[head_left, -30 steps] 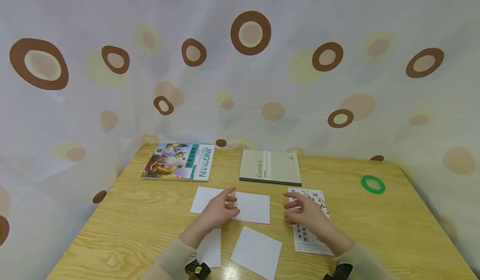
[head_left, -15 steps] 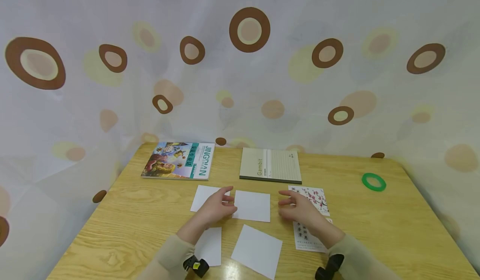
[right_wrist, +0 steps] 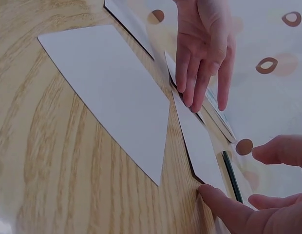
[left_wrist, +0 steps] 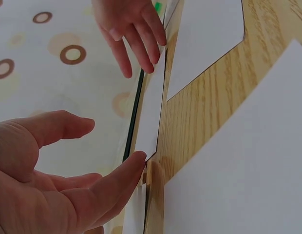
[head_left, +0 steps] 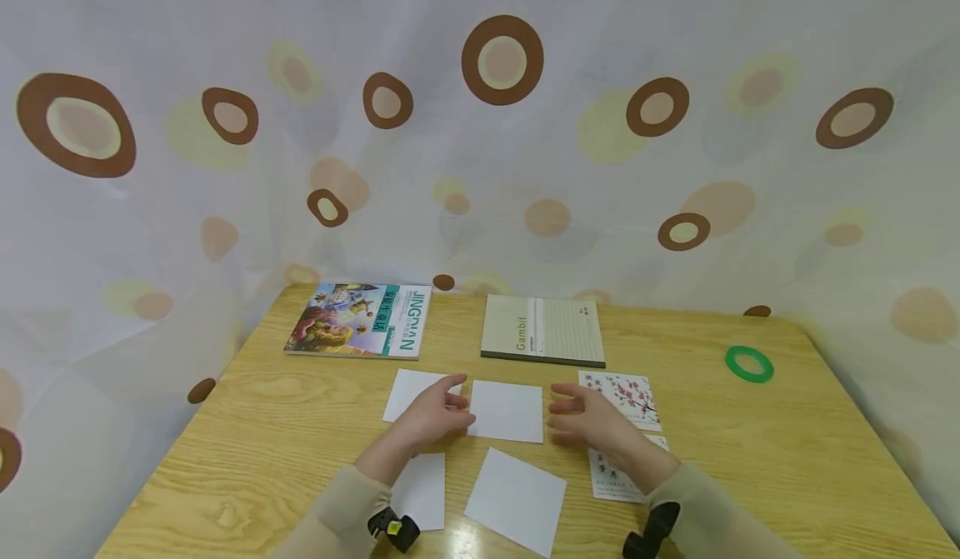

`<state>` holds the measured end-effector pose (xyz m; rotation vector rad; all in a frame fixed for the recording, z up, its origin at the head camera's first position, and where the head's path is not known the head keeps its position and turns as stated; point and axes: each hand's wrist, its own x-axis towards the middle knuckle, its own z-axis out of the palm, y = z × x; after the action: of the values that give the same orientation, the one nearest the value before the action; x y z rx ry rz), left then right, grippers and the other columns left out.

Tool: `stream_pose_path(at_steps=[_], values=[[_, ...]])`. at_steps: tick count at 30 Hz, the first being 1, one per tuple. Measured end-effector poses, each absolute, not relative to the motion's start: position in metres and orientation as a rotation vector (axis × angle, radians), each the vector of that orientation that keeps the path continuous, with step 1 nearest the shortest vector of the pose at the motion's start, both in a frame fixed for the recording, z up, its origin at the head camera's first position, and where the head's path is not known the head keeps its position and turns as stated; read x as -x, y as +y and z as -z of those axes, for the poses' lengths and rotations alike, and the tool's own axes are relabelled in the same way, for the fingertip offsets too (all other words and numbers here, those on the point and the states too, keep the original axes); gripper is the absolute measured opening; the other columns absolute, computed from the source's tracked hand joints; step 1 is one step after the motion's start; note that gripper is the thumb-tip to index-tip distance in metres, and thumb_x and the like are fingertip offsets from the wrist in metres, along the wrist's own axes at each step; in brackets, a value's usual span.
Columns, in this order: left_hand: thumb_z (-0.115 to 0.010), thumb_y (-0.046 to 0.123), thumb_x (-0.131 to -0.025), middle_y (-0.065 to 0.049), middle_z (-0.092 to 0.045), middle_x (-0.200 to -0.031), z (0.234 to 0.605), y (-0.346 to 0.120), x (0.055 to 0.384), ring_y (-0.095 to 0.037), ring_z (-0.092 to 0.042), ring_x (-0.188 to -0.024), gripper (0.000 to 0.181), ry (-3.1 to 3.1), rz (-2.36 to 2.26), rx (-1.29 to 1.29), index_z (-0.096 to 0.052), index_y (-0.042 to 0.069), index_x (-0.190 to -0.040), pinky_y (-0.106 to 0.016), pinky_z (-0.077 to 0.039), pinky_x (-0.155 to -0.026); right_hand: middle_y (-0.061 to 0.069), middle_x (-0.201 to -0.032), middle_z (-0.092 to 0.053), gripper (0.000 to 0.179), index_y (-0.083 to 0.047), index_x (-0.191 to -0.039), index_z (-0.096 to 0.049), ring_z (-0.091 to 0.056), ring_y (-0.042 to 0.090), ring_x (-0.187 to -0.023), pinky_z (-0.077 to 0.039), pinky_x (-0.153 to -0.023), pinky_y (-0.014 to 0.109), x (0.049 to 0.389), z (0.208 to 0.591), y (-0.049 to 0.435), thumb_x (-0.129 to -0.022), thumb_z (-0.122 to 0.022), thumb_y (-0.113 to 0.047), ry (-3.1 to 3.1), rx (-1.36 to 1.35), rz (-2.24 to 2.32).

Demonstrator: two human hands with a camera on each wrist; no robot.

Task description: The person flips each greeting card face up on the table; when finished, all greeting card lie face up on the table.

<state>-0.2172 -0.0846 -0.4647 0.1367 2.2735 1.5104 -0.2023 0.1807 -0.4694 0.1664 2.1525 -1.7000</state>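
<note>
A blank white card lies flat in the middle of the table, between the two hands. My left hand has its fingertips right at that card's left edge, and overlaps another white card in the head view. On the other side, my right hand has its fingertips close to the right edge of the middle card. Its fingers are relaxed, and its wrist covers parts of a blossom-printed card and a card with printed characters. Neither hand grips anything.
Closer to me lie two more white cards, a tilted one and one by the left forearm. At the back are a picture book and a Gambit notebook. A green tape roll lies at the right.
My right hand has moved left, off the blossom-printed card, toward the middle white card's right edge. The left hand has shifted slightly at its left edge. The cards look unmoved.
</note>
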Motion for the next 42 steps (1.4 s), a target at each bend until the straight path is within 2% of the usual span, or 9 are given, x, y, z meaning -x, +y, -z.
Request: stream_pose_path(at_steps=[5,16,23,28,33,42], values=[[-0.071,0.009,-0.087,-0.022,-0.06,-0.122,0.465,-0.082,0.218,-0.02,-0.067,-0.088,0.07,2.255,-1.523,-0.127,-0.038,0.0,-0.148,-0.037,-0.059,-0.085,0.028,-0.132,-0.052,0.062,0.004,-0.148,-0.037,-0.064,0.023,-0.105,-0.059,-0.087,0.037,0.203,0.471,0.178,-0.093,-0.063,0.0,2.079,-0.179,1.773],[-0.07,0.012,-0.089,-0.018,-0.063,-0.121,0.467,-0.079,0.215,-0.02,-0.066,-0.09,0.069,2.265,-1.513,-0.083,-0.038,0.005,-0.149,-0.039,-0.058,-0.089,0.029,-0.129,-0.055,0.061,0.006,-0.15,-0.031,-0.066,0.021,-0.1,-0.059,-0.087,0.038,0.201,0.471,0.179,-0.095,-0.059,0.002,1.997,-0.214,1.849],[-0.068,0.013,-0.09,-0.019,-0.064,-0.123,0.467,-0.077,0.216,-0.02,-0.068,-0.092,0.068,2.234,-1.546,-0.069,-0.038,0.003,-0.15,-0.04,-0.057,-0.091,0.028,-0.133,-0.054,0.06,0.007,-0.149,-0.034,-0.067,0.019,-0.096,-0.059,-0.087,0.037,0.199,0.467,0.185,-0.094,-0.059,0.002,1.947,-0.237,1.896],[-0.066,0.012,-0.092,-0.021,-0.061,-0.127,0.465,-0.074,0.216,-0.022,-0.068,-0.098,0.066,2.19,-1.597,-0.078,-0.037,-0.003,-0.149,-0.038,-0.057,-0.092,0.028,-0.137,-0.051,0.055,0.009,-0.147,-0.035,-0.065,0.018,-0.097,-0.059,-0.088,0.037,0.199,0.464,0.188,-0.097,-0.055,-0.001,1.965,-0.219,1.897],[-0.064,0.01,-0.094,-0.025,-0.057,-0.13,0.465,-0.073,0.218,-0.027,-0.067,-0.104,0.061,2.123,-1.68,-0.127,-0.038,-0.009,-0.146,-0.038,-0.057,-0.092,0.024,-0.133,-0.054,0.049,0.009,-0.145,-0.04,-0.064,0.018,-0.096,-0.059,-0.088,0.037,0.199,0.462,0.189,-0.098,-0.053,-0.001,1.972,-0.24,1.919],[-0.058,0.007,-0.096,-0.022,-0.058,-0.129,0.464,-0.073,0.217,-0.027,-0.065,-0.109,0.048,2.066,-1.712,-0.145,-0.048,-0.008,-0.141,-0.04,-0.055,-0.094,0.019,-0.126,-0.058,0.046,0.007,-0.143,-0.044,-0.064,0.018,-0.095,-0.059,-0.088,0.037,0.197,0.46,0.192,-0.099,-0.053,-0.002,1.99,-0.234,1.924]])
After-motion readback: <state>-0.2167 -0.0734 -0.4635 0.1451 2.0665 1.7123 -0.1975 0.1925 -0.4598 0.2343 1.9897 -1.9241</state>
